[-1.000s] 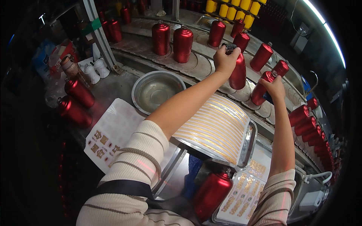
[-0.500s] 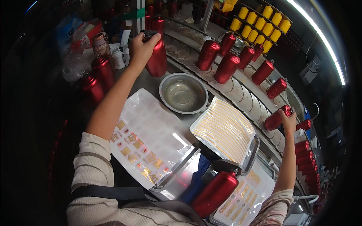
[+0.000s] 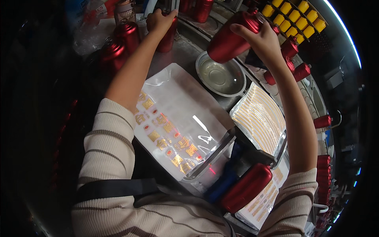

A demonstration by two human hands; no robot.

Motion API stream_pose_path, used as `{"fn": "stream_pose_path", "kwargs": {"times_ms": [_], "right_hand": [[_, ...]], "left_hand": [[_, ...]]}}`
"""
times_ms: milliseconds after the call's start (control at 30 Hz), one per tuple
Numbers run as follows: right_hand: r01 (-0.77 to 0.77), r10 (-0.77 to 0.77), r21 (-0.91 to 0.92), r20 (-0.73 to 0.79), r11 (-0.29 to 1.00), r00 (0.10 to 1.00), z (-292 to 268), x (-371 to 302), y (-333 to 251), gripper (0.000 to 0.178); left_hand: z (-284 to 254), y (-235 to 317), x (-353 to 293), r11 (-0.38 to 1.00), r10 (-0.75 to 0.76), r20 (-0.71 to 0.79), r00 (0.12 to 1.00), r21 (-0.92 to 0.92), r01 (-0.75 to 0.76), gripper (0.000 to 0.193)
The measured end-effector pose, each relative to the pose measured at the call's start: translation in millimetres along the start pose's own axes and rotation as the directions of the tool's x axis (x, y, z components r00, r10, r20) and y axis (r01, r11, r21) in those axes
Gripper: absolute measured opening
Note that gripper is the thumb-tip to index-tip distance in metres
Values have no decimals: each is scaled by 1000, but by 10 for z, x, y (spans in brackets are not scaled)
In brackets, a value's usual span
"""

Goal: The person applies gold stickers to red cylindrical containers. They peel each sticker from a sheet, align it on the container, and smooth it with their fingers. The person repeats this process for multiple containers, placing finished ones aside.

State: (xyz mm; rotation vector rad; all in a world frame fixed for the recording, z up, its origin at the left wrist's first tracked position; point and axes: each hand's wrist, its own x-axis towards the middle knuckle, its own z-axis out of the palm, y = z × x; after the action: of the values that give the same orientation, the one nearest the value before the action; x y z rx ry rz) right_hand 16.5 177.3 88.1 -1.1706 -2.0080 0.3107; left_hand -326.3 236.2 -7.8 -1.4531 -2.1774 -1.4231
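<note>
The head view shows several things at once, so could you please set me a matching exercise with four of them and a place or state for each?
Column one:
1. Left hand
2. Right hand
3. Metal basin
4. Yellow containers

Column two:
A. In rows at the picture's upper right
B. At the top of a red bottle toward the upper left
C. Gripping a tilted red bottle
D. Round and silvery, beside the gold-striped sheet

Pairs: 1-B, 2-C, 3-D, 4-A
</note>
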Motion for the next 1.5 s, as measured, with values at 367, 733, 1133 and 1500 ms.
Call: {"fn": "stream_pose_path", "kwargs": {"times_ms": [367, 733, 1133, 1500], "right_hand": [[-210, 239, -183, 158, 961, 958, 1622, 283, -251, 85], [-110, 137, -117, 257, 987, 957, 893, -96, -402, 95], [-357, 355, -48, -40, 933, 934, -1355, -2818, 239, 60], [-742, 872, 474, -133, 473, 471, -1507, -4689, -317, 53]], "left_hand": [[-1548, 388, -1502, 941, 162, 638, 753, -330, 77, 41], [-1665, -190, -1747, 822, 281, 860, 426, 12, -569, 70], [-966, -213, -1804, 770, 319, 771, 551, 128, -625, 77], [-126, -461, -1597, 925, 284, 818, 500, -370, 80, 40]]}}
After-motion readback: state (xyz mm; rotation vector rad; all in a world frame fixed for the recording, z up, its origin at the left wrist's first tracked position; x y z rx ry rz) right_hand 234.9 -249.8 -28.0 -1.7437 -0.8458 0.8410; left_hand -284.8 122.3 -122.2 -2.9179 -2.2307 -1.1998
